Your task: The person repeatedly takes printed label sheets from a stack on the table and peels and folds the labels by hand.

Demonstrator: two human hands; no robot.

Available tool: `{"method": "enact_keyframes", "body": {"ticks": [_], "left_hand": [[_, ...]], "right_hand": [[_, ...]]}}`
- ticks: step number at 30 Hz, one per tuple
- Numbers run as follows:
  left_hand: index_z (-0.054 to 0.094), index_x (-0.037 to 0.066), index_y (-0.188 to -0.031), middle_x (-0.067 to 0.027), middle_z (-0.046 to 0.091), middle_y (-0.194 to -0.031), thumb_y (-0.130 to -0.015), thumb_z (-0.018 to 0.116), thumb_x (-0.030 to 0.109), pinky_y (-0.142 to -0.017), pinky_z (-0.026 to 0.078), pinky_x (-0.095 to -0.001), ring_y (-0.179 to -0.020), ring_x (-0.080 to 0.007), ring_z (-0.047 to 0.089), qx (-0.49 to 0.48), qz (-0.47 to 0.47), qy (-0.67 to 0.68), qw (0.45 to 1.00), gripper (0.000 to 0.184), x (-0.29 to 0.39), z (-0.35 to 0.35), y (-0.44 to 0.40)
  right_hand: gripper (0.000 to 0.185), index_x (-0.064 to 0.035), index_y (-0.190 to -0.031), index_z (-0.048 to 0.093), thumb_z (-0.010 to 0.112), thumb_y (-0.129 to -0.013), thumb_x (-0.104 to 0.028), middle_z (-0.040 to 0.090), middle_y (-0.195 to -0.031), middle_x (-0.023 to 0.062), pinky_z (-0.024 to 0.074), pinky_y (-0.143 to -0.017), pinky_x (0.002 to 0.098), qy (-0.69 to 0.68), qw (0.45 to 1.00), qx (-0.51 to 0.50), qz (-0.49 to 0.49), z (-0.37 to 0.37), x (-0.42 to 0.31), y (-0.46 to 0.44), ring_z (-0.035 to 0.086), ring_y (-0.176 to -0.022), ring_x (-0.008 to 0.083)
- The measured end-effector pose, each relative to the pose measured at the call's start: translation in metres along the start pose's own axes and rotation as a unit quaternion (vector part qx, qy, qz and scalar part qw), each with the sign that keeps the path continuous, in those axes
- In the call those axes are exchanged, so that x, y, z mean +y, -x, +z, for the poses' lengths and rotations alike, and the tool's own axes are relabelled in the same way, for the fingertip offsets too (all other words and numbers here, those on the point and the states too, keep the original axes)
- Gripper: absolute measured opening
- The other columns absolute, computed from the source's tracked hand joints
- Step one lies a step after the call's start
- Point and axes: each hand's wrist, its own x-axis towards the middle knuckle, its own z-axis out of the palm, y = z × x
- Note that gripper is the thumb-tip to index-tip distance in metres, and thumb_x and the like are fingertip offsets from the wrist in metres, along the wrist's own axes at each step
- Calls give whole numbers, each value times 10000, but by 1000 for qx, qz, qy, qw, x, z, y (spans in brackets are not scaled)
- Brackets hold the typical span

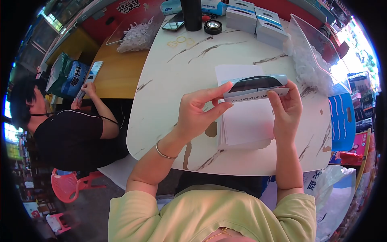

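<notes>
Between my two hands is a printed card (258, 85) with a dark umbrella picture and the words "WINDPROOF UMBRELLA", bent or folded lengthwise. My left hand (201, 109) pinches its left end between thumb and fingers. At the right end, my right hand (288, 109) grips it with the thumb in front and the fingers behind. Beneath the card lies a stack of white sheets (246, 125) on the marbled white table (173, 109). The sheets' printed side, if any, is hidden.
Bundled printed cards (272, 30) stand at the back, beside a clear bin (314, 60) of plastic pieces. A black bottle (191, 16), tape roll (213, 26), phone (174, 23) and rubber bands (181, 40) lie near the far edge. Another person (72, 133) sits left, holding a similar card.
</notes>
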Motion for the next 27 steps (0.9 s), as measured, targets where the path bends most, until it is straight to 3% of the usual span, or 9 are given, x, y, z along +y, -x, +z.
{"method": "enact_keyframes", "body": {"ticks": [7, 9, 27], "left_hand": [[592, 69, -1104, -10, 600, -738, -720, 643, -59, -624, 423, -193, -614, -57, 480, 8, -4, 6, 1000, 408, -1, 1, 2], [556, -13, -1108, -81, 616, -1007, -712, 587, -161, -709, 472, -206, -726, -70, 541, -18, -11, 5, 1000, 424, -1, -2, 3], [568, -13, -1090, -88, 621, -993, -718, 582, -161, -732, 479, -205, -777, -81, 570, -8, -9, 13, 1000, 401, 0, 0, 3]], "right_hand": [[306, 8, -1058, 482, 617, -784, -2, 542, -903, 5, 402, -708, 179, 18, 1000, 8, 5, 2, -2, 1, 493, -795, 50], [304, 9, -1057, 482, 615, -784, 1, 544, -898, 6, 402, -705, 179, 19, 1000, 7, 5, 2, -2, 1, 493, -792, 49], [314, 18, -1059, 481, 617, -776, 8, 543, -901, 18, 405, -737, 192, 26, 1000, 11, 1, 3, -1, 2, 496, -808, 60]]}}
